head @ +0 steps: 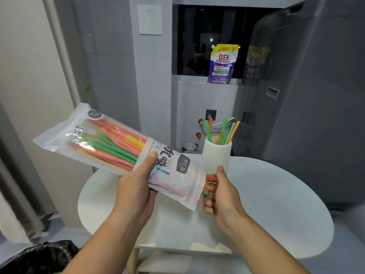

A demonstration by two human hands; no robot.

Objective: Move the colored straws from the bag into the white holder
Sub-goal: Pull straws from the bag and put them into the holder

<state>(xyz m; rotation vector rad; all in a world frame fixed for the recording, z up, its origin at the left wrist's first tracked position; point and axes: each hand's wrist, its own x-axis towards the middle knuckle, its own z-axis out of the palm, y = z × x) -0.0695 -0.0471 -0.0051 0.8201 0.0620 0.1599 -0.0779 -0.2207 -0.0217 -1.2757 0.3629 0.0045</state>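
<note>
While left hand (pixel 138 186) grips one bag (pixel 118 149), right hand (pixel 219 192) pinches straws (pixel 210 183) – six fill holder (pixel 216 155)

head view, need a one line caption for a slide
Left hand holds the straw bag while the right hand pulls straws from its open end beside the white holder.

One straw bag (pixel 122 149), packed with pink, orange, yellow and green straws (pixel 110 144), too many and too overlapped to count. One white holder (pixel 216 155), with about six straws (pixel 223 131) standing in it: roughly four green, two orange. Behind the holder: one purple detergent pouch (pixel 223 64). Two hands (pixel 136 186), one round white table (pixel 276 204).
</note>
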